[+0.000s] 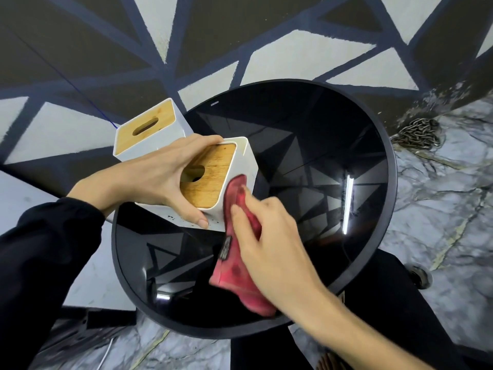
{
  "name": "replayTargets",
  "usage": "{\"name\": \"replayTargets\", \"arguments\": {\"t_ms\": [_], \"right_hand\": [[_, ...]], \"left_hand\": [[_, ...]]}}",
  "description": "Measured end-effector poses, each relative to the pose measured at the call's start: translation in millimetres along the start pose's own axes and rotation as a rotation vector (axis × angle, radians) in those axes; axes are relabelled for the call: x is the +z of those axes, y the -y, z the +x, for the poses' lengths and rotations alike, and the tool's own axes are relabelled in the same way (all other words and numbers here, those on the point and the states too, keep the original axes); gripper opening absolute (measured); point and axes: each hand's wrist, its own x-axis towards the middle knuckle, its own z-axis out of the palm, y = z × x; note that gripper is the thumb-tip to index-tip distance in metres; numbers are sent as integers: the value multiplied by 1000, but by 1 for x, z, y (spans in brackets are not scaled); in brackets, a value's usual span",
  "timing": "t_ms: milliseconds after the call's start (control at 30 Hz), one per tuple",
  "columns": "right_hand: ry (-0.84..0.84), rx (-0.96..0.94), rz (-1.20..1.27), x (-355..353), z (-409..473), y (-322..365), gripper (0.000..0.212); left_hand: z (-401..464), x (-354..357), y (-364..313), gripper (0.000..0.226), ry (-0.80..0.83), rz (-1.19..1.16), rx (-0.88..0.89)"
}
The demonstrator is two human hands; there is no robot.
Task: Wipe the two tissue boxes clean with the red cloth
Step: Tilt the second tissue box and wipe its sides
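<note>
Two white tissue boxes with wooden slotted lids stand at the left edge of a round black glass table [306, 124]. The far box [149, 129] stands untouched at the table's rim. My left hand [157, 177] grips the near box [213, 177] from above, fingers over its lid and thumb on its dark-speckled front wall. My right hand [269, 236] holds the red cloth [237, 268] and presses its upper end against the near box's right front corner. The rest of the cloth hangs down over the table.
A wall painted with dark and white triangles rises behind the table. Marble-patterned floor lies to the right, with a heap of metal chain [416, 132] near the wall. A dark base shows under the table's front right.
</note>
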Motion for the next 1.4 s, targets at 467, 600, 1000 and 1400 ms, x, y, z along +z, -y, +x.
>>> {"name": "replayTargets", "arguments": {"t_ms": [467,600,1000,1400], "right_hand": [[-126,-19,-53,-14,81,-19,31],[-14,4,-40,-7,32,-18,37],[20,262,19,-26,89,-14,42],[98,111,-81,-14,28,-17,39]], "left_hand": [[1,0,-2,140,-1,23,-14],[0,1,0,141,-5,3,-12],[0,1,-1,140,-13,0,0],[0,1,1,137,-16,2,5]]}}
